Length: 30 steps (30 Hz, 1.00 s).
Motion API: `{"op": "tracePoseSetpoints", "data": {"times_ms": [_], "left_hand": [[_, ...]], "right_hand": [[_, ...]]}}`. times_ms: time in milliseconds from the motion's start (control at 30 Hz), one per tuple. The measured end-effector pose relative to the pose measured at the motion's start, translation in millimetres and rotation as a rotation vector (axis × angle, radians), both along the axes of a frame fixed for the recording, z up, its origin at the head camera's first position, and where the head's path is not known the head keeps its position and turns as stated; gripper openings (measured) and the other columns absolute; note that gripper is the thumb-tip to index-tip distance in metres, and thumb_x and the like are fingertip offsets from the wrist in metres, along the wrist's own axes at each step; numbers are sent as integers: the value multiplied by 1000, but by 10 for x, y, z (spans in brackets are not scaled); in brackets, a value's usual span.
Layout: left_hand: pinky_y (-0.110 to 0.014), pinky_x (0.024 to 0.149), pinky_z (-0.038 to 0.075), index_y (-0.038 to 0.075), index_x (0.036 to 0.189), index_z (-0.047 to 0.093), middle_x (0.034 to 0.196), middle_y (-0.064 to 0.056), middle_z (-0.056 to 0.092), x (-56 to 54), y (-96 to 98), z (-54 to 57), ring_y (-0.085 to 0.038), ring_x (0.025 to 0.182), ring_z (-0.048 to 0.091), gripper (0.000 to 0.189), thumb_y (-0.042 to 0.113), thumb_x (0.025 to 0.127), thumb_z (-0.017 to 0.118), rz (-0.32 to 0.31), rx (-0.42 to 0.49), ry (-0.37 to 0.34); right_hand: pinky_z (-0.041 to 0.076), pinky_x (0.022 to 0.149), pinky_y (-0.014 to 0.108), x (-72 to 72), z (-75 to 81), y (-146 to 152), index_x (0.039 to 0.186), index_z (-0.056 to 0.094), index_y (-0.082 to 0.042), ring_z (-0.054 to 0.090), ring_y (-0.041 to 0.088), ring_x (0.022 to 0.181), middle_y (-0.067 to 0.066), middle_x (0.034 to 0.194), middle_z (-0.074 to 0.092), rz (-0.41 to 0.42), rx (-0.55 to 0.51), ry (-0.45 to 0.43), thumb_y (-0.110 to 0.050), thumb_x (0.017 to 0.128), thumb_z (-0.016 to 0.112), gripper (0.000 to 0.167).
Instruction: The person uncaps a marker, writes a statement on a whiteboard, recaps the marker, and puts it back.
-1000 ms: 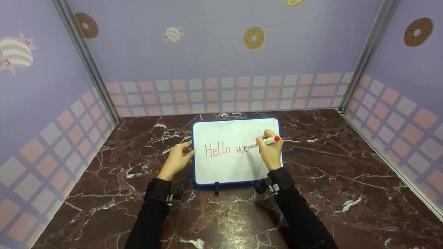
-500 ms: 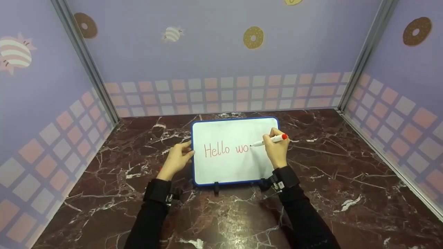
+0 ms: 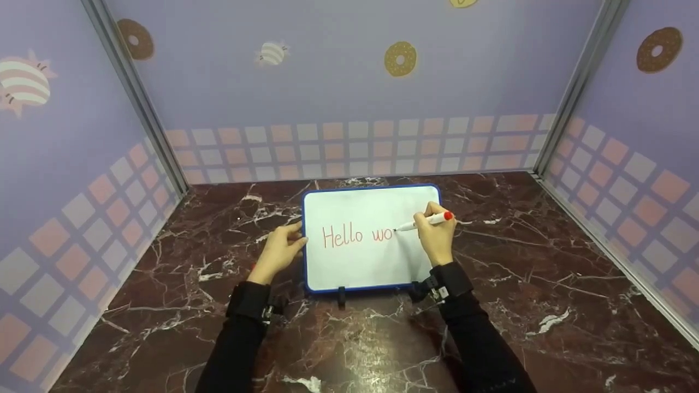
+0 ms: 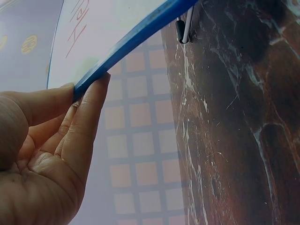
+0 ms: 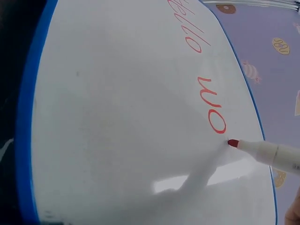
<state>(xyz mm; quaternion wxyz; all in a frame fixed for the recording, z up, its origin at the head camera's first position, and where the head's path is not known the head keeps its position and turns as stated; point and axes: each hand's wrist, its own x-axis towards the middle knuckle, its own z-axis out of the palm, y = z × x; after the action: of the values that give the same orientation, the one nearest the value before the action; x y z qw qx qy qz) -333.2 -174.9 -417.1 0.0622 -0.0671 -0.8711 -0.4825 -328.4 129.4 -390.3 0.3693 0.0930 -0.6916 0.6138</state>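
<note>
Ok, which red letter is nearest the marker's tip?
The o right after the w, lying beside the marker's tip; the w and every letter of "Hello" sit farther away.

Whiteboard (image 3: pixel 349 267): blue rim, standing tilted back, red "Hello wo" across its middle. Marker (image 3: pixel 407 225): white barrel, red rear end, bare red tip; slanted over whiteboard's right half, tip just past the "o", contact unclear.

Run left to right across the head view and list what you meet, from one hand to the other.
Left hand → red word "Hello" → red letters "wo" → marker tip → right hand.
</note>
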Motion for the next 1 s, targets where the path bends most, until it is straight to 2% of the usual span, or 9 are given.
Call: {"op": "tracePoseSetpoints", "data": {"times_ms": [167, 333, 400, 567, 667, 800, 1000], "left_hand": [[-46, 82, 63, -12, 141, 44, 123, -38, 60, -1, -2, 2, -46, 108, 66, 49, -3, 95, 59, -7, 0, 3], [-45, 84, 63, -11, 142, 44, 127, -37, 58, 4, -17, 5, -45, 111, 65, 49, -1, 96, 59, -18, -16, -6], [-45, 84, 63, -11, 142, 43, 128, -37, 57, 7, -20, 6, -45, 112, 65, 49, -1, 97, 58, -21, -24, -6], [-45, 83, 63, -11, 142, 43, 126, -37, 59, 10, -15, 8, -45, 111, 65, 49, -1, 96, 58, -11, -22, -11], [-45, 84, 63, -11, 142, 43, 126, -37, 58, 5, -10, 6, -45, 111, 65, 49, -2, 96, 58, -9, -12, -13], [-45, 84, 63, -11, 142, 43, 125, -37, 59, -7, -6, -2, -45, 110, 65, 49, -3, 96, 59, -6, -1, -8], [-44, 83, 63, -12, 141, 44, 124, -37, 59, -14, -19, -20, -45, 110, 65, 49, -2, 96, 59, -6, 3, 0]], "right_hand": [[17, 48, 16, 17, 37, 17, 57, 34, 14, 21, 0, 49, -6, 51, 28, -19, 61, -49, 17, 73, 56, 28], [22, 55, 21, 10, 49, 35, 57, 33, 15, 19, 0, 48, -8, 50, 26, 14, 87, -98, 15, 72, 56, 27], [22, 58, 22, -61, -9, 51, 58, 33, 17, 19, -2, 48, -8, 49, 25, 17, 76, -101, 14, 72, 56, 26], [17, 49, 19, -247, -178, 103, 52, 32, 3, 22, -2, 47, -12, 48, 26, -14, 61, -92, 14, 72, 58, 35], [18, 43, 16, -264, -202, 113, 51, 33, -6, 27, 1, 45, -14, 46, 30, -17, 26, -72, 14, 73, 58, 39], [21, 38, 14, -262, -213, 119, 54, 33, 2, 33, 3, 41, -10, 46, 34, -20, -31, -39, 14, 75, 57, 34], [17, 45, 16, -240, -185, 117, 60, 34, 15, 26, 0, 47, -7, 52, 29, -68, -32, -31, 15, 77, 55, 27]]}}
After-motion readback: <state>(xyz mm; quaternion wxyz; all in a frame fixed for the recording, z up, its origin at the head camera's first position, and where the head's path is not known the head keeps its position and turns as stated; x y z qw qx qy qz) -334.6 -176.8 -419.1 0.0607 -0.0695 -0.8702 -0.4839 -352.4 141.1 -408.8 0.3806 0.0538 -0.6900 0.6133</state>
